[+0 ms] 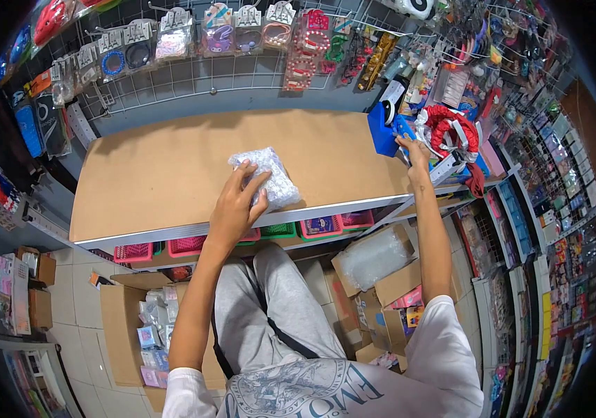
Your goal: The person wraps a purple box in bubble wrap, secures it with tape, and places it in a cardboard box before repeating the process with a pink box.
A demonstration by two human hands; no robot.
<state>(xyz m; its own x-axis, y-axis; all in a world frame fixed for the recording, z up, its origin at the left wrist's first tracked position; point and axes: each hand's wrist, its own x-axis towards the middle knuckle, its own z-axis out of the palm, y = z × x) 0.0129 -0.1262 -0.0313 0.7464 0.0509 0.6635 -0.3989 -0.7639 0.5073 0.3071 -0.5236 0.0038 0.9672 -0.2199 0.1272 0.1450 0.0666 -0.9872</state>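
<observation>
My left hand rests at the left side of a bubble-wrapped packet on the brown shelf top. Its fingers are spread, some of them lying over the wrap. What the packet holds cannot be made out. Stretched out to the far right, my right hand has its fingers closed at a blue tape dispenser, which stands at the shelf's right end. The fingertips are partly hidden against the blue parts there. Close by on the right lies a bundle of red and white bands.
The brown shelf top spans the front, with pink baskets beneath its edge. Packaged hair ties hang on the wire rack behind. Open cardboard boxes stand on the floor on both sides of my legs. Stocked racks line the right.
</observation>
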